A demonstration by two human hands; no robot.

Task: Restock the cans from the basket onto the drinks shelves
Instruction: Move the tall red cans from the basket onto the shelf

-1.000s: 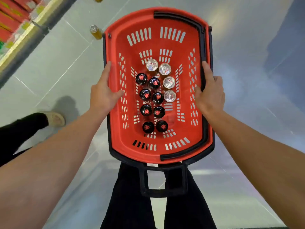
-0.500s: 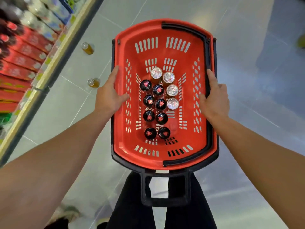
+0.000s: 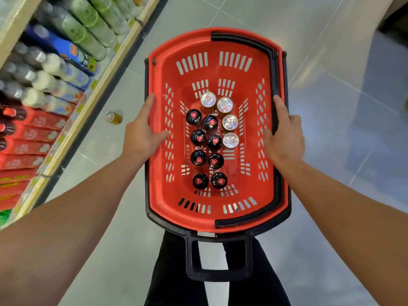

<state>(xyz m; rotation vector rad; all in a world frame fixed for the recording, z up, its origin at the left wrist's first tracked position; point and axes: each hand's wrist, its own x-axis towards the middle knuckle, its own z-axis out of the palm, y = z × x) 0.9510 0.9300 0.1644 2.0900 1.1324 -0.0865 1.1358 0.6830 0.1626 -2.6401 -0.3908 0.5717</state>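
Observation:
A red plastic basket [image 3: 218, 219] with black handles hangs in front of me above the floor. Inside stand several black-topped cans [image 3: 198, 159] in two rows and several silver-topped cans [image 3: 230, 122] at their far right. My left hand [image 3: 141, 133] grips the basket's left rim, thumb inside the wall. My right hand [image 3: 284, 135] grips the right rim over the black handle, thumb inside. The drinks shelves [image 3: 44, 96] run along the left, packed with bottles and red cartons.
One can [image 3: 113, 117] stands on the grey tiled floor next to the shelf base. My legs in black trousers [image 3: 176, 283] are below the basket. Open floor lies ahead and to the right.
The view has swung left and the shelves have come closer, now filling the left edge. Both hands keep the same hold on the basket rims. One floor can has left the view.

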